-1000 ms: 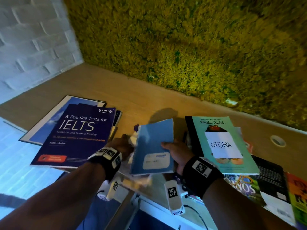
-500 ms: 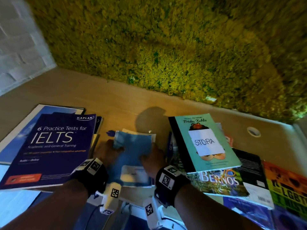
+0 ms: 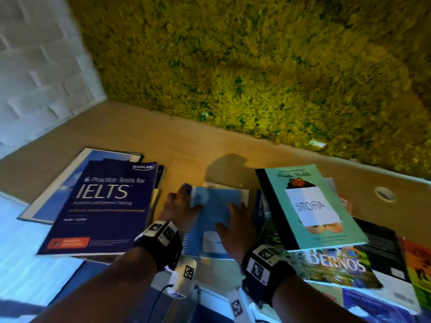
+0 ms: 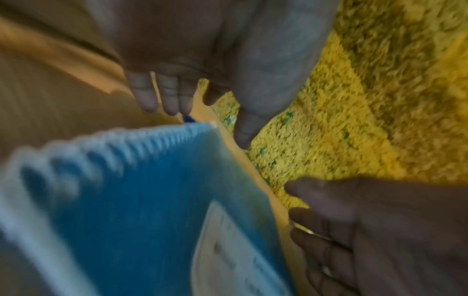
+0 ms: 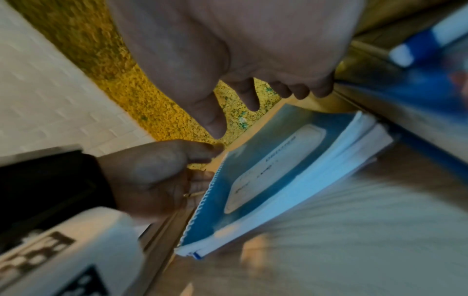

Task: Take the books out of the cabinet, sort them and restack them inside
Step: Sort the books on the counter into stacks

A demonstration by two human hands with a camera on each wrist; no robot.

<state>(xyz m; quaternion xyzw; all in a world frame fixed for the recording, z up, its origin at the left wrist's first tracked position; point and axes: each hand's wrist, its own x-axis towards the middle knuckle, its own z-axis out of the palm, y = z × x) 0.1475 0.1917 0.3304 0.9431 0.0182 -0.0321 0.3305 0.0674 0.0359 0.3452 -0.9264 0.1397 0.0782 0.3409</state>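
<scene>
A blue spiral notebook (image 3: 214, 213) (image 4: 142, 200) (image 5: 273, 174) with a white label lies flat on a thin stack of papers, between two book piles on the wooden top (image 3: 163, 141). My left hand (image 3: 180, 203) (image 4: 200, 112) is at its spiral edge with the fingers loose, gripping nothing. My right hand (image 3: 235, 220) (image 5: 235, 112) rests on the cover's right half, fingers nearly straight. A dark blue IELTS book (image 3: 105, 206) tops the left pile. A teal book with a white "STORA" label (image 3: 310, 206) tops the right pile.
More books, one titled BERNOS (image 3: 333, 264), spread to the front right. A yellow-green moss wall (image 3: 256, 66) backs the wooden top and a white brick wall (image 3: 35, 66) closes the left. A round cable hole (image 3: 384, 194) sits at the far right.
A second ago both hands held the blue notebook tilted up. It has come down flat onto the papers, and the fingers have loosened from it.
</scene>
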